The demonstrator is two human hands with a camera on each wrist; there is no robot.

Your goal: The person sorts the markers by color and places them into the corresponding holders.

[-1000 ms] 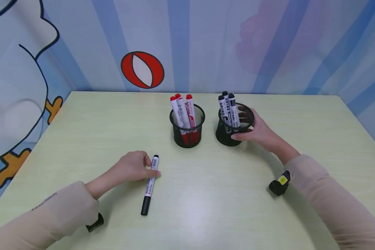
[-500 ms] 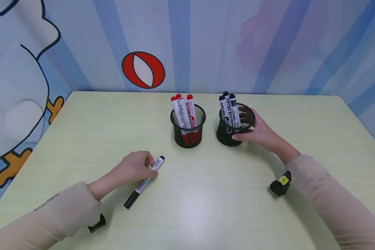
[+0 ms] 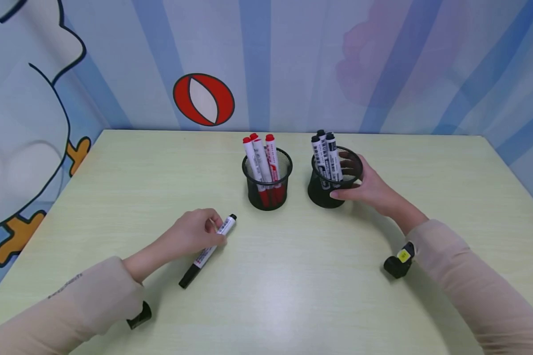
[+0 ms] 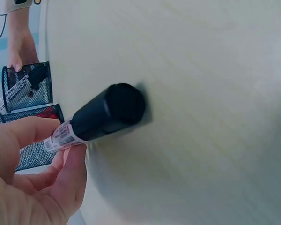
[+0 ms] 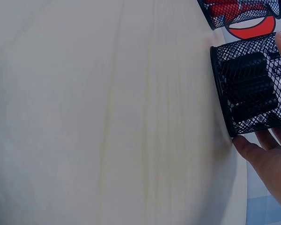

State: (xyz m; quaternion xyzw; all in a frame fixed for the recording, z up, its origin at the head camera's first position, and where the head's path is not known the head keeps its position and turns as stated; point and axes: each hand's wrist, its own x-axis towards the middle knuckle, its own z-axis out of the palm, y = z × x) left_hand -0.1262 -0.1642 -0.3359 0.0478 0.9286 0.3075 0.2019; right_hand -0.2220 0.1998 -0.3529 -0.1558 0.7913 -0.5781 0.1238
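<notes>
My left hand (image 3: 195, 230) pinches a white marker with a black cap (image 3: 206, 255) between thumb and fingers, over the left-centre of the table. The marker slants, black cap end toward me; in the left wrist view that black cap (image 4: 107, 112) points at the camera. My right hand (image 3: 367, 190) grips a black mesh pen cup (image 3: 324, 197) from its right side, the thumb on the near wall. Several black-tipped markers (image 3: 326, 157) lean in this cup. In the right wrist view, their dark ends (image 5: 250, 86) show through the mesh.
Left of the gripped cup stands a second mesh cup (image 3: 266, 202) with red-tipped markers (image 3: 261, 160). Both are on a pale wooden table (image 3: 293, 281). A blue striped wall (image 3: 288, 64) rises behind the table's far edge.
Over the second, the marker in my left hand has turned from nearly upright in view to a slant, its cap end swinging left. Lately the hand has risen slightly. My right hand holds still.
</notes>
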